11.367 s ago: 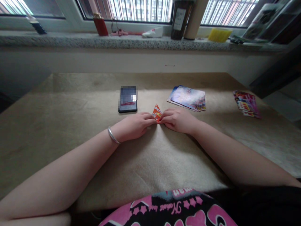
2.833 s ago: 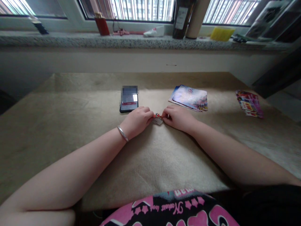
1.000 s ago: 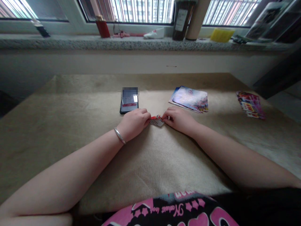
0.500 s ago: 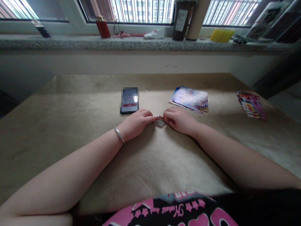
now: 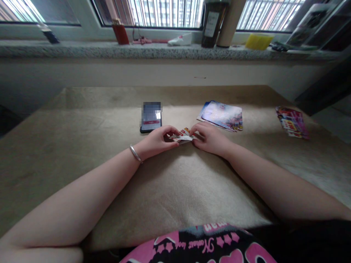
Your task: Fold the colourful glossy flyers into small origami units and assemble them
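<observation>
Between my two hands, over the middle of the table, is a small folded piece of paper [image 5: 185, 137], white with red and orange print. My left hand [image 5: 162, 138] grips its left end between thumb and fingers, a silver bangle on the wrist. At the paper's right end, the thumb and fingers of my right hand [image 5: 207, 137] are closed on it. My fingertips hide parts of both ends. A phone [image 5: 151, 117] lies just beyond my left hand. Beyond my right hand is a stack of glossy printed sheets [image 5: 223, 113].
Several pink and purple printed strips [image 5: 293, 122] lie toward the right side of the table [image 5: 175, 193]. Behind it, a stone windowsill [image 5: 164, 52] carries a red bottle [image 5: 120, 33], a dark jar [image 5: 214, 25] and a yellow block [image 5: 259, 41].
The paper's printed flap now stands up more and shows more of itself. My left hand's fingers have parted from the thumb around the paper, and its wrist has shifted slightly left.
</observation>
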Available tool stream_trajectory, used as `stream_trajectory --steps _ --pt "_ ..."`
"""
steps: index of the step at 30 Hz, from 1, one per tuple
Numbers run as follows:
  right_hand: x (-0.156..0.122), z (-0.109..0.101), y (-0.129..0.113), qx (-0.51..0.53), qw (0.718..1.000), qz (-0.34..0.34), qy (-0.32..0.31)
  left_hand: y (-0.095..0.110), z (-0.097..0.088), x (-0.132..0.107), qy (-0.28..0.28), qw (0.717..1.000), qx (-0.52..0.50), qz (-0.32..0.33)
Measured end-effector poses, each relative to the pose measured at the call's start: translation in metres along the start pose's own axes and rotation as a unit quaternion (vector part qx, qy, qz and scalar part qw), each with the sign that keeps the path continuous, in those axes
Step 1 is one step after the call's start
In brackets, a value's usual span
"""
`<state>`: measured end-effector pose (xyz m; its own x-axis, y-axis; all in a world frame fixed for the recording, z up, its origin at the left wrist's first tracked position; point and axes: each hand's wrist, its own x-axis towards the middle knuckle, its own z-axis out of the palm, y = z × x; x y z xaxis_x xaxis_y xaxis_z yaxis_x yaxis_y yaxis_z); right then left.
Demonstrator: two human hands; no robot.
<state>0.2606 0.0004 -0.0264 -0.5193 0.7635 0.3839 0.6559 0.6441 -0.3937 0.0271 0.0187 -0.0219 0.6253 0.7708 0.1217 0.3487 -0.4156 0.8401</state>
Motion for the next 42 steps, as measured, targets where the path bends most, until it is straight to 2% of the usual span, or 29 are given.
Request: stream_trajectory --steps 3,7,10,13,19,24,31,36,42 --pt "0.0 0.002 -0.001 0.061 0.997 0.041 0.028 0.003 0.0 0.0 0.005 0.999 -0.044 -0.023" --pt "0.001 0.004 -0.005 0.152 0.981 0.111 0.038 0.009 0.0 -0.001 -0.013 0.998 -0.046 -0.041" --pt "0.001 0.005 -0.008 0.196 0.968 0.157 0.01 0.011 0.003 -0.001 0.005 1.0 0.001 -0.025" --pt "0.002 0.006 -0.011 0.199 0.965 0.17 -0.005 0.009 0.004 0.0 0.026 0.995 0.093 0.0" --pt "0.007 0.012 -0.008 0.13 0.981 0.144 0.018 0.004 0.006 0.005 0.058 0.967 0.246 0.041" --pt "0.009 0.016 0.001 0.041 0.994 0.096 0.028 -0.001 0.008 0.009 0.051 0.938 0.331 0.088" --pt "0.008 0.012 0.001 -0.045 0.997 0.054 0.014 -0.006 0.01 0.01 0.061 0.923 0.353 0.137" --pt "0.008 0.01 0.003 -0.077 0.997 0.021 0.004 -0.005 0.01 0.01 0.06 0.918 0.367 0.138" --pt "0.009 0.001 0.0 -0.148 0.988 -0.033 -0.043 0.003 0.007 0.005 0.03 0.896 0.42 0.14"
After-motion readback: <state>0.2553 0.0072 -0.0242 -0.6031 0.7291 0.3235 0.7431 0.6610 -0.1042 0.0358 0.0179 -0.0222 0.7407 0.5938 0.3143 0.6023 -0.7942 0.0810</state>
